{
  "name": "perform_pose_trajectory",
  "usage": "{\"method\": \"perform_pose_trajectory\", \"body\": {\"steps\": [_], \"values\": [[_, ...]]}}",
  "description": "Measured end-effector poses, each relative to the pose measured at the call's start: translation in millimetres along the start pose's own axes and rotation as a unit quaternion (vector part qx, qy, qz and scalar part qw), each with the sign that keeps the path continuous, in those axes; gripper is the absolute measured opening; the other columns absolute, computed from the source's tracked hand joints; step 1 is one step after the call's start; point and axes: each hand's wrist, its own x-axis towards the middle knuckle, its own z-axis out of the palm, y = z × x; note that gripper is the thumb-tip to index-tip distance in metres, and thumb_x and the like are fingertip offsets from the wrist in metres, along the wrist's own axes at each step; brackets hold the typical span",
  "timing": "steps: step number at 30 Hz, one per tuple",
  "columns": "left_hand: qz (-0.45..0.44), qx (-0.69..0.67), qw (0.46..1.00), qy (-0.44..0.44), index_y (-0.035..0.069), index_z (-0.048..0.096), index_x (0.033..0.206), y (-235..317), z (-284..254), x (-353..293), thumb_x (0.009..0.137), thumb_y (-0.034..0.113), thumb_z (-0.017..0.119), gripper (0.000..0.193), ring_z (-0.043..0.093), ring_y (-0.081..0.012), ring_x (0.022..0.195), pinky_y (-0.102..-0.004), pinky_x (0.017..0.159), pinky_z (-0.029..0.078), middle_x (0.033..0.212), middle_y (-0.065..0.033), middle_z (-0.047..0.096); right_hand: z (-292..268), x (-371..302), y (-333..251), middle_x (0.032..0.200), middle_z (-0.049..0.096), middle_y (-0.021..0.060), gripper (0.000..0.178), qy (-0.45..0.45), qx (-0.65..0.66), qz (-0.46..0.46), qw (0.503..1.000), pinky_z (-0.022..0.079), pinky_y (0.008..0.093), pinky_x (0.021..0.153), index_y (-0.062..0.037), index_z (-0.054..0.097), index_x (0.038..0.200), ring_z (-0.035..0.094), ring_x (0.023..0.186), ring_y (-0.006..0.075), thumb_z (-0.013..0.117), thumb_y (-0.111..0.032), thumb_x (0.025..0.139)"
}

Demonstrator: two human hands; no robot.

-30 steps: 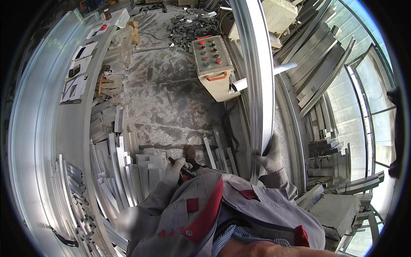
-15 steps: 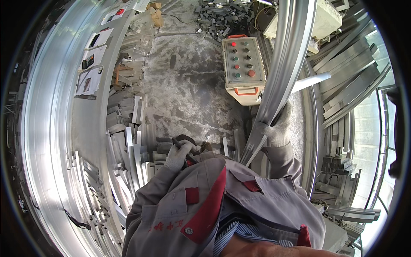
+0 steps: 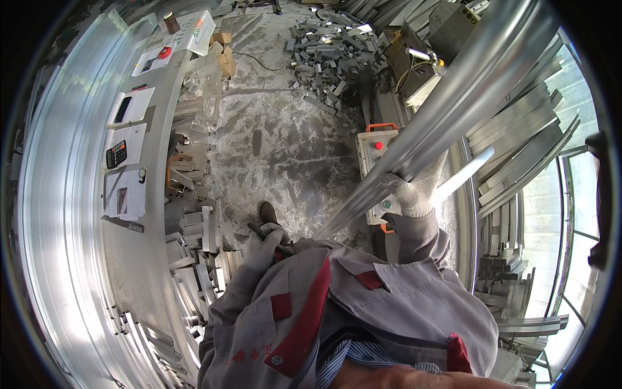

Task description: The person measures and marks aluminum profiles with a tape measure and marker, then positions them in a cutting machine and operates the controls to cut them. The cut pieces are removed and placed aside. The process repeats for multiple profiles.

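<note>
My right hand (image 3: 416, 192), in a pale knitted glove, is closed around a long silvery aluminium profile (image 3: 447, 107). The profile slants from the front of my jacket up to the far right, over the control box (image 3: 387, 206), and hides much of its panel. Close to my waist on the left, my gloved left hand (image 3: 264, 245) is closed on a dark slim object (image 3: 257, 229); its kind cannot be made out. A dark boot (image 3: 267, 212) shows just beyond that hand.
At left, a long bench carries papers (image 3: 126, 201), a calculator (image 3: 116, 154) and a phone (image 3: 123, 109), beside large shiny profiles (image 3: 58, 194). Offcuts (image 3: 334, 55) lie heaped on the far floor. Stacked metal lengths (image 3: 518, 162) stand at right, cut pieces (image 3: 194, 233) along the bench.
The view has moved forward along the floor. The profile in my right hand slants further right and covers more of the control box. A boot has come into sight by my left hand.
</note>
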Motion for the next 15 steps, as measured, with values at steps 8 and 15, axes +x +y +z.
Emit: {"method": "perform_pose_trajectory", "body": {"steps": [8,15], "values": [[0.024,0.028,0.999,-0.037,0.001,0.071,0.094,136.5,-80.2,128.5,0.102,0.011,0.057,0.018,0.065,-0.013,0.085,-0.0306,0.079,0.054,0.09,-0.0051,0.071,56.4,155.0,-17.0,0.116,0.068,0.0105,0.094,0.123,-0.144,-0.16,0.969,0.06,0.0426,0.094,-0.0036,0.05,0.142,0.069,0.105,0.0246,0.097,-0.022,0.063],[0.006,-0.009,1.0,-0.017,0.0,0.071,0.096,183.1,-115.5,262.1,0.102,0.011,0.059,0.017,0.066,-0.0146,0.084,-0.0316,0.079,0.055,0.09,-0.0062,0.07,79.8,268.0,13.7,0.108,0.069,0.0075,0.063,0.239,-0.176,-0.105,0.949,0.059,0.038,0.09,-0.0012,0.066,0.122,0.069,0.095,0.0211,0.088,-0.011,0.064]]}}
